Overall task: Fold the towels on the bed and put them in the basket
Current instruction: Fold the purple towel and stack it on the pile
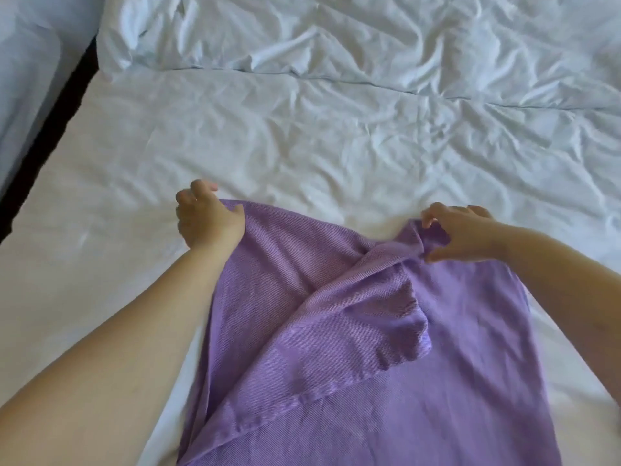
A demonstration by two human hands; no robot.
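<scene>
A purple towel (336, 348) lies on the white bed sheet (268, 146), running from the bottom edge of the view up to my hands. Its middle is bunched, with one flap folded diagonally across it. My left hand (208, 220) grips the towel's far left corner. My right hand (463, 235) pinches the crumpled far right corner between thumb and fingers. No basket is in view.
A rumpled white duvet (369, 38) covers the far part of the bed. At the left runs a dark gap (50, 129) along the bed's edge, with another pale surface (27, 79) beyond it.
</scene>
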